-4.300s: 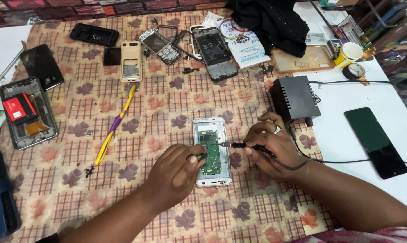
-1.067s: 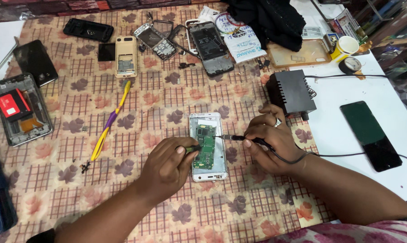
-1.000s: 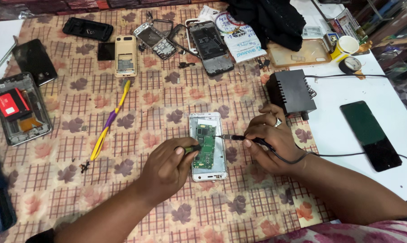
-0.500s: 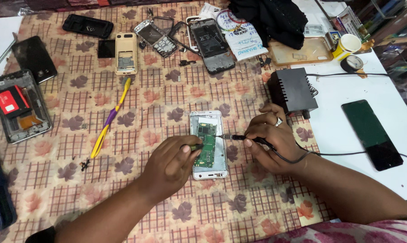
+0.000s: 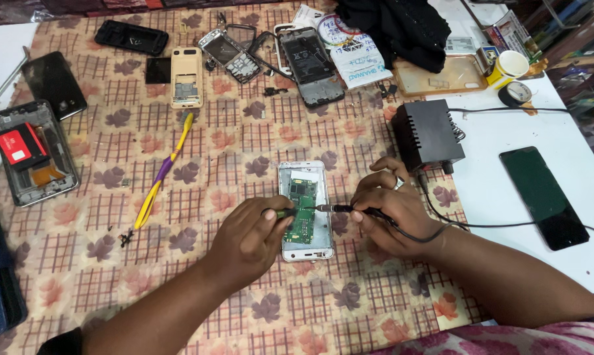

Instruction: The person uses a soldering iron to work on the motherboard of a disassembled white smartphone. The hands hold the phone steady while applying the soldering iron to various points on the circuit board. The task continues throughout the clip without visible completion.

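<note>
While my right hand (image 5: 392, 213) gripped the corded soldering iron (image 5: 349, 210) like a pen, tip on the green circuit board (image 5: 302, 210), my left hand (image 5: 251, 240) pinched a thin tool against that board in the opened white phone (image 5: 305, 204) at the middle. Steadying both wrists on the checked floral cloth (image 5: 244, 144) seemed wise. Dismantled handsets lay far off; a black power unit (image 5: 429, 135) sat right.
</note>
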